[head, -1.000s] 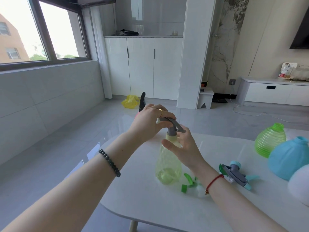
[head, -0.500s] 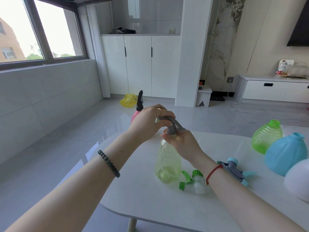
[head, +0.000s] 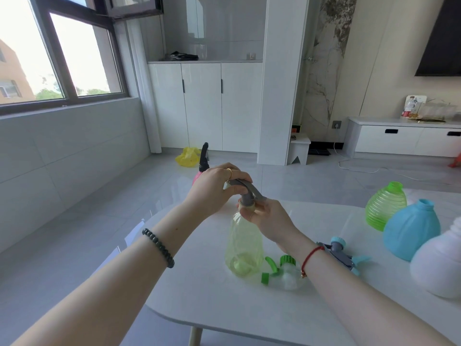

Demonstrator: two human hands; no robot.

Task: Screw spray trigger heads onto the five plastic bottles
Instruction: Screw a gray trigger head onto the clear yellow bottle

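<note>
A pale yellow see-through bottle (head: 244, 248) stands upright on the white table (head: 224, 303). A grey trigger head (head: 245, 192) sits on its neck. My left hand (head: 214, 189) is closed over the top of that head. My right hand (head: 268, 218) pinches the collar at the bottle's neck. A green trigger head (head: 277, 267) and a blue-and-grey trigger head (head: 340, 253) lie on the table beside the bottle. A ribbed green bottle (head: 385, 206), a blue bottle (head: 411, 229) and a white bottle (head: 439, 265) stand capless at the right. A pink bottle with a black head (head: 203, 158) shows behind my left hand.
The table's near edge runs along the bottom, with a leg (head: 195, 335) below it. Beyond the table lie grey floor tiles, a yellow bag (head: 187, 157), white cabinets (head: 204, 106) and a low white TV unit (head: 404, 137).
My right hand has climbed from the bottle's shoulder to the collar at its neck. My left hand keeps its hold on the grey head. The view has shifted slightly.
</note>
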